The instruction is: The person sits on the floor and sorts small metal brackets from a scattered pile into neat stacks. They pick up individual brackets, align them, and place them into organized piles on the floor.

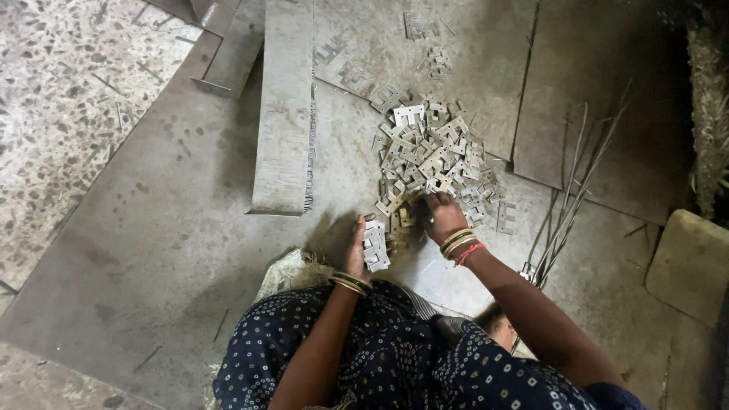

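Two bare hands worked at the near edge of a pile of small stamped metal pieces [433, 156], seen from above by a person crouched on a workshop floor. The left hand [357, 250], just short of the pile and toward the person's knees, held a neat stack of the flat pieces [375, 247], its fingers closed around them. The right hand [442, 216] rested on the pile's near edge, fingers curled down among the loose pieces; whether they gripped one could not be told. Both wrists wore bangles, and a dark dotted garment covered the knees below.

The pile lay on large grey metal sheets [167, 243] spread flat, dull and scuffed. Left of the pile lay a long narrow metal strip [285, 114] with a toothed edge facing the pile. Right of the pile, a bundle of thin rods [569, 205] lay on the sheets. Far left of the pile, beyond the sheets, was speckled terrazzo floor [53, 99]. Right of the pile and nearer the person sat a pale flat block [691, 266]. Lighting was dim, darkest at the far right.
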The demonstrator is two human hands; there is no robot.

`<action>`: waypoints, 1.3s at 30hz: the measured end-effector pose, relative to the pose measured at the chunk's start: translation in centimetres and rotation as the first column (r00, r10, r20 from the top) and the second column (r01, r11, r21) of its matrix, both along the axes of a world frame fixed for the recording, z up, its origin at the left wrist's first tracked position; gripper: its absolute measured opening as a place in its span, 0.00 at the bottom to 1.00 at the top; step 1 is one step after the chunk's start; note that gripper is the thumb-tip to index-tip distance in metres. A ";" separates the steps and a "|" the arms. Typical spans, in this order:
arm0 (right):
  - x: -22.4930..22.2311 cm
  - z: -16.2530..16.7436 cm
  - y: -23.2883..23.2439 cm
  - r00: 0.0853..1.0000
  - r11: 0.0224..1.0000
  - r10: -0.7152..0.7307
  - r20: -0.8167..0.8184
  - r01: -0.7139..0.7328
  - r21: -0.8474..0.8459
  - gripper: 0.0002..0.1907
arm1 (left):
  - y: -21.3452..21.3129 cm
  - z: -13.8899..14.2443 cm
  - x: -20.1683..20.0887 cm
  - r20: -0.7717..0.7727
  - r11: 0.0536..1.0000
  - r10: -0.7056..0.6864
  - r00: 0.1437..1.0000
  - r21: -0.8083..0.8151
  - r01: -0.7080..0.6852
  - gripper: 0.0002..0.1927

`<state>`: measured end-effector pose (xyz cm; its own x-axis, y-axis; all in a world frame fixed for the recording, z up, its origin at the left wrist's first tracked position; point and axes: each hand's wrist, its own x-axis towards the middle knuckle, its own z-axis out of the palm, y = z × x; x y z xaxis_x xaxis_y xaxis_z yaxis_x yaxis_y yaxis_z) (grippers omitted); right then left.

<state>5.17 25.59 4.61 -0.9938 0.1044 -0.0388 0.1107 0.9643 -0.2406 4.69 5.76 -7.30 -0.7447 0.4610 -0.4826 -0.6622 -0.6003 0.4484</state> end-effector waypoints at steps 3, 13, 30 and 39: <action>0.8 -0.3 -0.1 0.991 0.983 -0.134 0.001 0.133 -0.129 0.33 | -0.1 0.2 -0.2 0.017 1.000 0.023 1.000 0.010 -0.023 0.27; 2.9 -2.0 -0.6 0.974 0.902 -0.212 -0.076 0.166 -0.399 0.17 | 0.2 0.0 0.0 -0.018 0.997 0.028 0.999 -0.071 -0.029 0.25; -0.5 -0.4 -0.2 0.977 0.949 0.211 -0.019 -0.200 0.246 0.22 | -0.2 -0.1 -0.2 0.090 0.999 -0.025 0.996 -0.026 0.027 0.42; 0.8 -1.0 -1.6 0.924 0.948 0.095 0.371 -0.198 0.250 0.13 | -0.9 0.8 -0.4 -0.015 0.995 0.103 0.995 0.005 -0.103 0.41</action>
